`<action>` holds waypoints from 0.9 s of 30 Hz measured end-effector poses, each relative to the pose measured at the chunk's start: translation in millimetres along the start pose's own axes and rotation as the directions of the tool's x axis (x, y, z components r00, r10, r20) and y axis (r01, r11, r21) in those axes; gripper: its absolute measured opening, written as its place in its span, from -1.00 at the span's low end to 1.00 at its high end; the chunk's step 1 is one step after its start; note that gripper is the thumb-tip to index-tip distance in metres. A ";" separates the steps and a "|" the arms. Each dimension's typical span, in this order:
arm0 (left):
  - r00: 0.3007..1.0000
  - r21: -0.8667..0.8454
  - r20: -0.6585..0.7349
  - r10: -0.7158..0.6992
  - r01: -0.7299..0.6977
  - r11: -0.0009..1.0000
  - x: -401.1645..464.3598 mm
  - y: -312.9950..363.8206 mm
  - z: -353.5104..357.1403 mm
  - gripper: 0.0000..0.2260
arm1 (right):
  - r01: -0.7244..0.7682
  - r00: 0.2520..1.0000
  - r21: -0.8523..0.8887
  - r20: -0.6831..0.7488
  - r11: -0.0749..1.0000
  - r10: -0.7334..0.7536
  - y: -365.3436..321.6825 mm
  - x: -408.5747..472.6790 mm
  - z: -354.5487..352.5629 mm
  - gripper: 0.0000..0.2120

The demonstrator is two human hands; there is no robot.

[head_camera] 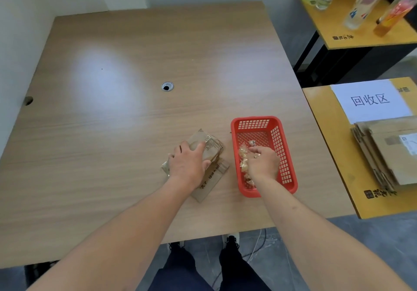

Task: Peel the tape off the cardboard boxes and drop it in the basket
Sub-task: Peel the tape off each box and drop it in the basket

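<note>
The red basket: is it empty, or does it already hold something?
Not empty. Crumpled tape lies inside the red basket, under the right hand.

A wood-grain table [135,110] is set against pale walls [22,8], two light patches reflected on its top. To its right, yellow-topped side tables [334,155] are placed over grey floor [293,257]; bottles [361,4] are stood beyond.

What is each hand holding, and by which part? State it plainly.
The left hand presses flat on the cardboard box, on its top face. The right hand, in the red basket, touches crumpled tape; any grip cannot be told.
</note>
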State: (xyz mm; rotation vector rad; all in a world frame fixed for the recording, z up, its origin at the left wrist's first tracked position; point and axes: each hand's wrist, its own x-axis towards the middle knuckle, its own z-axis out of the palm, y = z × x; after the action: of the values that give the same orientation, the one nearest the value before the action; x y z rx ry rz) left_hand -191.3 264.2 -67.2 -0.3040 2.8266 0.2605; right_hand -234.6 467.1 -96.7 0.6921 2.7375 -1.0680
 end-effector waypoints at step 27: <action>0.928 -0.044 0.074 0.366 -0.364 0.930 21.8 -38.7 1.6 -0.51 | 0.215 0.800 0.261 0.505 0.941 -0.323 -11.2 -16.4 40.9 -0.81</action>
State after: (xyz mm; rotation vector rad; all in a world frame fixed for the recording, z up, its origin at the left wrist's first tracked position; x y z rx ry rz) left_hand -202.3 223.3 -80.9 0.2294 2.7818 0.3827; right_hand -227.2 426.5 -115.8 -0.0183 2.2871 -1.3486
